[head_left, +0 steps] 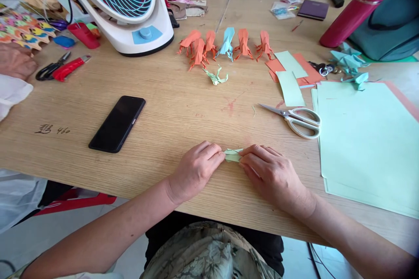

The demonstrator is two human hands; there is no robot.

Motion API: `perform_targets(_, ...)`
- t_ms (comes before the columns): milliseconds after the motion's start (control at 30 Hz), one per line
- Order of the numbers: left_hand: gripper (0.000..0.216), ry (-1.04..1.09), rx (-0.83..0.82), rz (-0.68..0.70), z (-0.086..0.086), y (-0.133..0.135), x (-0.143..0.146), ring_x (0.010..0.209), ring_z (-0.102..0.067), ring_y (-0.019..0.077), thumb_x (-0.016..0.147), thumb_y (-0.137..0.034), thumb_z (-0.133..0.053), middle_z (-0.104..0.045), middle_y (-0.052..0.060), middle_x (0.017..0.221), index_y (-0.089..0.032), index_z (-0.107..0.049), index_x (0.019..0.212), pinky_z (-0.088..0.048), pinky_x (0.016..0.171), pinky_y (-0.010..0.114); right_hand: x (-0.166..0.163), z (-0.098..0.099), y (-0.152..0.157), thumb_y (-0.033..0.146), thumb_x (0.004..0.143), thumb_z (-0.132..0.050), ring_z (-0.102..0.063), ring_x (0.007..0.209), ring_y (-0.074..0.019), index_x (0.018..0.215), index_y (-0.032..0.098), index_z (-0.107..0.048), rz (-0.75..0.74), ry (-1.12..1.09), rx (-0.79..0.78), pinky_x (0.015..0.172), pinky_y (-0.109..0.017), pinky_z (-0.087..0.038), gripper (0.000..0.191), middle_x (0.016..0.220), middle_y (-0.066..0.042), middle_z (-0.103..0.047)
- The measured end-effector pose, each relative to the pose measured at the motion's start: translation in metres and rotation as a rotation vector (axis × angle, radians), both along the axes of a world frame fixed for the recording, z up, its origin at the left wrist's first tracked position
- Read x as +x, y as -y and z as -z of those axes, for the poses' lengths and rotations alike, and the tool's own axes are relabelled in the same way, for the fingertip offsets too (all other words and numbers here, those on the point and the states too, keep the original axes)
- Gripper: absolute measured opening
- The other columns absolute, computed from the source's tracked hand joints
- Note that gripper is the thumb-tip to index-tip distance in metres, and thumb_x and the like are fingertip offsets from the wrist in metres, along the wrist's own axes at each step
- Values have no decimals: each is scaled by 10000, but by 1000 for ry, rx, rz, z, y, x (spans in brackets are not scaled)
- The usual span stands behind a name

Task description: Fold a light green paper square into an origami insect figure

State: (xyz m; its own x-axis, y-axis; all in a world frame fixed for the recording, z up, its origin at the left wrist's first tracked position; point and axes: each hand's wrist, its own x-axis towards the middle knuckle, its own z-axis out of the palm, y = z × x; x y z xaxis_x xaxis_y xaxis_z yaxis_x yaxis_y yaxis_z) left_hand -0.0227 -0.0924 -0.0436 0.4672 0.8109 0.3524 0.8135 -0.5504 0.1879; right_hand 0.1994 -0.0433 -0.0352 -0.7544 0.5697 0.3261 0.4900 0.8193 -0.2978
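Observation:
A small folded strip of light green paper (232,155) lies near the table's front edge, held between my two hands. My left hand (201,163) pinches its left end, fingers closed. On the other end, the closed fingers of my right hand (270,172) press and partly cover the paper. Beyond my hands lies a crumpled light green folded figure (216,76). Behind it stands a row of several orange folded paper figures (243,44) with one blue figure (226,43) among them.
White-handled scissors (303,123) lie right of my hands, beside large green sheets (369,139) and small cut papers (290,88). A black phone (118,124) is at left. A fan (131,8), a red cutter (70,68) and a pink flask (356,13) stand or lie farther back.

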Motion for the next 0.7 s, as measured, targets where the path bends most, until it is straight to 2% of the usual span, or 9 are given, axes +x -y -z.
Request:
perform_targets(300,109,221,-153,-37,-1,-6,-5,880,-570,171,997,-195,-551,-620,36,912,-161,-639,944,-471,796,306,-2,3,-1,124,957,-533,-641,816,-183,828,158,-650,47,-48,-78,720,-312,-495,178,903,-74,-676)
perform_targets(700,154,232,-217,-144,-5,-1,-3,854,-551,179,999,-157,-511,-575,51,914,-144,-620,892,-469,791,328,-3,0,0,153,940,-547,-632,792,-177,834,186,-643,112,-82,-198,692,-312,-490,147,887,-50,-671)
